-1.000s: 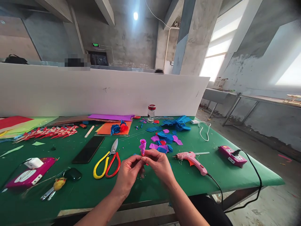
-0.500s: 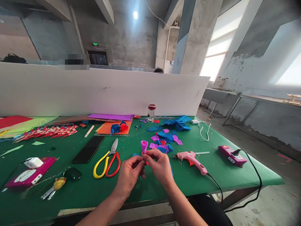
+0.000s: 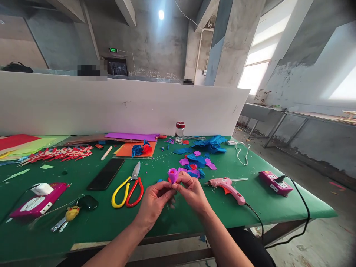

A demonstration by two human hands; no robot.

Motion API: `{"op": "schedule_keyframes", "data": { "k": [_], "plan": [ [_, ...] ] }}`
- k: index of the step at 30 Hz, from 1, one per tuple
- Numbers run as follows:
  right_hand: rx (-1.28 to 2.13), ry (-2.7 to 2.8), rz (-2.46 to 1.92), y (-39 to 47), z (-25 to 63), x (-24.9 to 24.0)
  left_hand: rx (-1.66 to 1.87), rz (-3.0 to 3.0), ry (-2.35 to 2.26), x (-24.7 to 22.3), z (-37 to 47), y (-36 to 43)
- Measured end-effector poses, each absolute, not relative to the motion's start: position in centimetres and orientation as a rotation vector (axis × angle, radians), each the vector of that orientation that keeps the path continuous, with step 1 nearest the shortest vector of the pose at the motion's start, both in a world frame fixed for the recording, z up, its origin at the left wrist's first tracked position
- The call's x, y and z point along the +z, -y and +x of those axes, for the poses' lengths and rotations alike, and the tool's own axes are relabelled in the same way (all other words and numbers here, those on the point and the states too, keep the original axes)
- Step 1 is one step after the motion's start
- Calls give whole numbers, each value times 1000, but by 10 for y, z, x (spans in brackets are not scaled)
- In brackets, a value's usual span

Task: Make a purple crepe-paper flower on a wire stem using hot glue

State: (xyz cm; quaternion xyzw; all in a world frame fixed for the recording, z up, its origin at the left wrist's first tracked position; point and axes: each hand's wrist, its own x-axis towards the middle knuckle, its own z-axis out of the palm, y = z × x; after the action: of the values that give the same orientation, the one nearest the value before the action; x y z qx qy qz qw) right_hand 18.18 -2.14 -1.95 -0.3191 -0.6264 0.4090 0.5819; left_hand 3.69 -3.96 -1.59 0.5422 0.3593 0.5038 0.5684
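Observation:
A small purple paper flower (image 3: 172,175) with a red centre stands upright between my fingertips. My left hand (image 3: 156,202) pinches low at its base, thumb against fingers. Beside it my right hand (image 3: 192,190) is closed too, thumb and forefinger gripping the flower near its lower end. The fingers hide most of the base, where a bit of red shows. Behind my hands lie scattered purple and blue paper petals (image 3: 199,161). Scissors (image 3: 133,184) with one yellow and one red handle rest left of my left hand. A pink glue gun (image 3: 226,184) lies right of my right hand.
On the green table (image 3: 178,226) lie a black phone (image 3: 106,174), two magenta power strips (image 3: 275,183), a key ring with a yellow figure (image 3: 72,213), a red-lidded jar (image 3: 180,132) and finished-looking paper flowers (image 3: 141,149). A white board (image 3: 155,105) stands along the back.
The purple flower has tipped slightly towards me and moved a little lower and right, showing more of its red centre. My fingers still pinch its base.

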Motion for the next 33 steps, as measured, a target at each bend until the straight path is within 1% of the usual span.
{"op": "schedule_keyframes", "data": {
  "k": [5, 8, 14, 17, 20, 26, 33],
  "plan": [
    [1161, 1359, -740, 23, 180, -18, 1245, 1255, -880, -15, 39, 42],
    [1221, 1289, -768, 22, 178, -19, 1289, 1193, -919, -16, 39, 41],
    [1183, 1455, -858, 20, 170, -29, 1418, 1071, -1014, -21, 30, 30],
    [1128, 1441, -906, 20, 164, -35, 1441, 1056, -1050, -20, 26, 28],
    [1087, 1416, -945, 21, 161, -38, 1404, 1078, -1021, -16, 25, 28],
    [1114, 1416, -928, 21, 164, -36, 1316, 1067, -868, 2, 18, 26],
    [1115, 1453, -946, 22, 161, -38, 1331, 1067, -913, 5, 11, 23]
  ]
}}
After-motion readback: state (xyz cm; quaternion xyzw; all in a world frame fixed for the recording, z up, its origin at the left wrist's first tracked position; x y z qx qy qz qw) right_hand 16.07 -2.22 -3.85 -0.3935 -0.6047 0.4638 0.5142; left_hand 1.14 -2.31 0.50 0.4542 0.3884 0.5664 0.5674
